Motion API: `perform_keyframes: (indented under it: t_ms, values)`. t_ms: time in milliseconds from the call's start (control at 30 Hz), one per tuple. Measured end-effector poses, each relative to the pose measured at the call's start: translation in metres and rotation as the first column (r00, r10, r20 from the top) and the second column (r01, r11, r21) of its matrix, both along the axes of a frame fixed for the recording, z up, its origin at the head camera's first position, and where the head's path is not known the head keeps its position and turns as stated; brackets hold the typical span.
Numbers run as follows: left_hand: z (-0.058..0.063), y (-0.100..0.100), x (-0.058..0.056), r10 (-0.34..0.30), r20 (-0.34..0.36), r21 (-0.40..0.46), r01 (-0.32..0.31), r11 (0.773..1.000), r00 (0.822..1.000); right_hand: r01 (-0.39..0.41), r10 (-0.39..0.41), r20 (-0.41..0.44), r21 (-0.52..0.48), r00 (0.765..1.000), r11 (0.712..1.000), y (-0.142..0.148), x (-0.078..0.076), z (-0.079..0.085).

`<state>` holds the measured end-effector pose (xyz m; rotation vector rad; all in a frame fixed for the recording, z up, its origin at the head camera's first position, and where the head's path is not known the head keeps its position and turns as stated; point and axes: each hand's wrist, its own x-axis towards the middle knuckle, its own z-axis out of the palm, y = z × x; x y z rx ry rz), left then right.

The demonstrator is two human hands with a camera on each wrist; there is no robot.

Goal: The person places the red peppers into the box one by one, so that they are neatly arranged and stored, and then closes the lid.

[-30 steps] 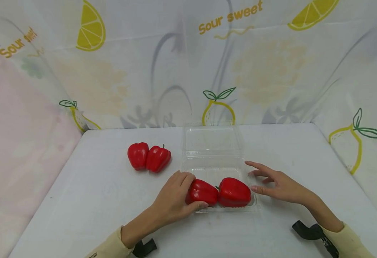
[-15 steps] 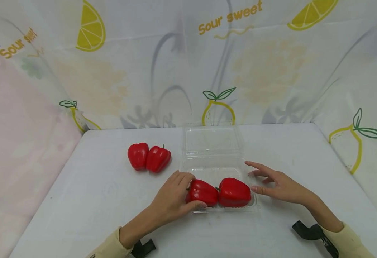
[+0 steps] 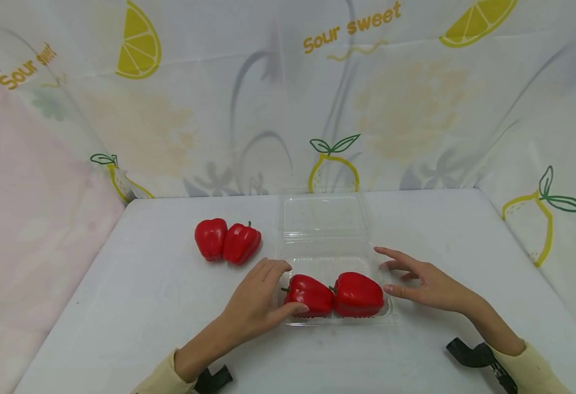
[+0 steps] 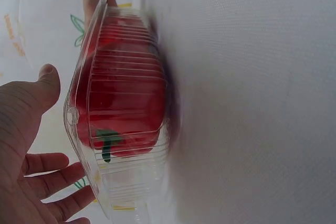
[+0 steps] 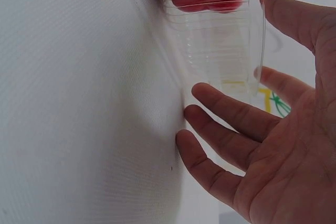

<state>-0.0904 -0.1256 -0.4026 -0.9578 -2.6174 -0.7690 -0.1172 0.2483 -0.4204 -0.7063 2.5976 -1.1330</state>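
Observation:
Two red bell peppers lie side by side along the near side of a clear plastic clamshell box (image 3: 327,257): a left pepper (image 3: 310,295) and a right pepper (image 3: 358,294). My left hand (image 3: 253,301) is spread at the box's left end, holding nothing. In the left wrist view its thumb and fingers stand off the pepper (image 4: 123,98), whose green stem shows through the ribbed wall. At the box's right end my right hand (image 3: 428,285) has its fingers extended; in the right wrist view the thumb and index fingertips are at the rim (image 5: 256,51), and whether they touch is unclear.
Two more red bell peppers (image 3: 211,239) (image 3: 241,243) lie together on the white table (image 3: 145,295), left of the box. The box's lid (image 3: 323,213) lies folded back toward the rear, near a lemon-printed cloth (image 3: 268,109).
My left hand has let go of the left pepper and moved slightly left, uncovering its stem. The right hand and the peppers have stayed in place.

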Motion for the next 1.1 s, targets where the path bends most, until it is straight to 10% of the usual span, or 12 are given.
perform_keyframes:
  t_ms: [1100]
  values:
    - [0.019,-0.076,-0.024,0.211,-0.114,0.077,-0.203,0.976,0.971,-0.001,0.001,-0.008,0.001,1.0,1.0,0.0,0.0,-0.001]
